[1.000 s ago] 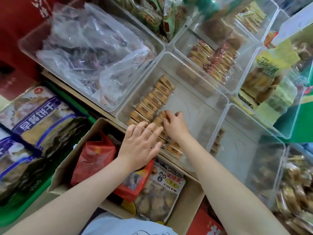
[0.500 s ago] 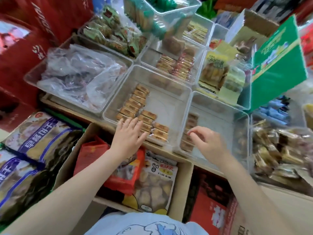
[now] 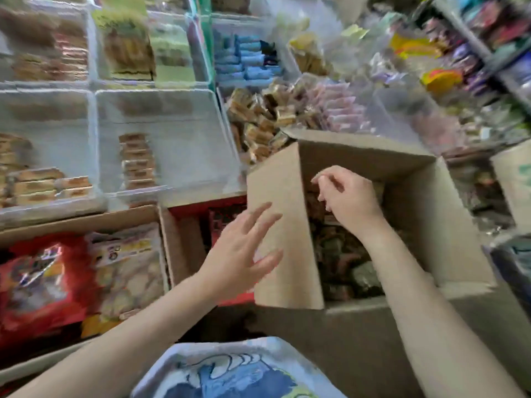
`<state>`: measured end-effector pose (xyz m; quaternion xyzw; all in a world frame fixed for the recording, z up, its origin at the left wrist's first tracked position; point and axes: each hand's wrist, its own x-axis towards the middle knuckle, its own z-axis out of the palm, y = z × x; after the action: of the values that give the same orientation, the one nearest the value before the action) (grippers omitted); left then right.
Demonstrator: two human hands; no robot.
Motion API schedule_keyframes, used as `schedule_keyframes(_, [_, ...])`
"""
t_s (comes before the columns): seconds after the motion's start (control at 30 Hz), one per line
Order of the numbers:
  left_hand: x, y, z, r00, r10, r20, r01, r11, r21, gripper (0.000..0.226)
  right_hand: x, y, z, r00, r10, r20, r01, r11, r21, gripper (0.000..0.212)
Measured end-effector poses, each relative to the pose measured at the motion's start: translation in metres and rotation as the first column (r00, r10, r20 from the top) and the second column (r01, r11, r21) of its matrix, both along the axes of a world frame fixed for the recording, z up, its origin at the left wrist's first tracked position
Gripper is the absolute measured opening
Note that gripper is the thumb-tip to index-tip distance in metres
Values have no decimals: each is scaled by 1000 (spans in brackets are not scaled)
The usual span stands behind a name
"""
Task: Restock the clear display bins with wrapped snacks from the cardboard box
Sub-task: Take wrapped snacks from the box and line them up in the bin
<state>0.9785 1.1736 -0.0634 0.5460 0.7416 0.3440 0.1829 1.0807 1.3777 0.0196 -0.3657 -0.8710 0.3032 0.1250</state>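
An open cardboard box (image 3: 287, 225) stands at the right, with dark wrapped snacks (image 3: 342, 259) piled inside. My right hand (image 3: 347, 199) hovers over the box's opening, fingers loosely curled and holding nothing that shows. My left hand (image 3: 244, 254) is spread flat in front of the box's raised left flap. Left of the box sits a clear bin (image 3: 184, 130) holding one short row of brown wrapped snacks (image 3: 138, 162). Another clear bin (image 3: 57, 133) at the far left holds more of them. The picture is blurred by motion.
A low cardboard tray (image 3: 86, 222) at lower left holds red and beige snack bags. Further clear bins with mixed wrapped sweets (image 3: 273, 116) fill the back and right. A second cardboard box (image 3: 514, 179) shows at the right edge.
The view has swung right from the bins to the cardboard box. My right hand left the bin and now hangs over the box; my left hand moved right to the box's flap.
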Motion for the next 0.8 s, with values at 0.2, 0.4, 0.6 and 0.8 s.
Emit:
schedule_keyframes(0.2, [60, 52, -5, 998, 7, -66, -10, 999, -41, 63, 65, 48, -26, 808, 259, 529, -274, 960, -50, 26])
schedule_keyframes(0.4, [65, 57, -12, 994, 105, 2, -105, 994, -26, 57, 77, 77, -72, 495, 433, 753, -362, 891, -274, 56])
schedule_keyframes(0.6, [63, 59, -5, 988, 157, -7, -157, 987, -25, 50, 76, 83, -106, 302, 559, 772, -369, 815, -446, 36])
schedule_keyframes(0.8, [63, 62, 4, 976, 188, 110, -185, 982, -33, 38, 70, 100, -62, 891, 384, 242, -175, 783, -598, 31])
